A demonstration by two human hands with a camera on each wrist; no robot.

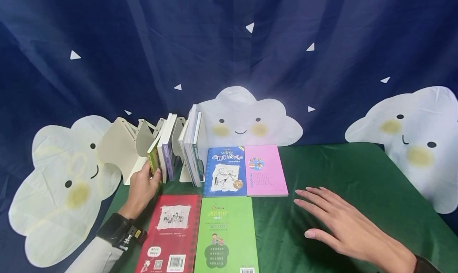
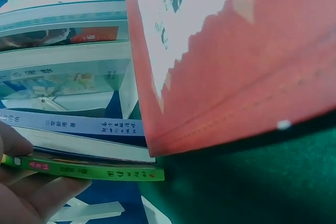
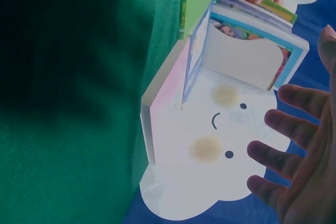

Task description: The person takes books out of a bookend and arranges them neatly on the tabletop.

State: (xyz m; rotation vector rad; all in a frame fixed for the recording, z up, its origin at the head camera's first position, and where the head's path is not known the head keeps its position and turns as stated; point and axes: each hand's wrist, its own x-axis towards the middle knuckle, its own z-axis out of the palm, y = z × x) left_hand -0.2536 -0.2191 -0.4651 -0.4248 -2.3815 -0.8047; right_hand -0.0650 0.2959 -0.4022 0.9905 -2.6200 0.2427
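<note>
My left hand [image 1: 142, 188] pinches a thin green book [image 1: 153, 160] at the left end of a row of upright books. In the left wrist view its thumb lies on one side of the green spine [image 2: 113, 171] and the fingers on the other. Right beside it stands a book with a purple spine [image 1: 167, 161]. These books stand in a cream folding book rack [image 1: 119, 146], whose left section is partly hidden by the hand. My right hand [image 1: 345, 227] hovers above the green cloth with fingers spread, holding nothing.
Thicker white-edged books [image 1: 189, 150] stand at the rack's right end. Flat on the green cloth [image 1: 322, 165] lie a blue book [image 1: 225, 171], a pink book [image 1: 268, 173], a red book [image 1: 171, 233] and a light green book [image 1: 229, 209]. A blue curtain [image 1: 214, 46] with clouds hangs behind.
</note>
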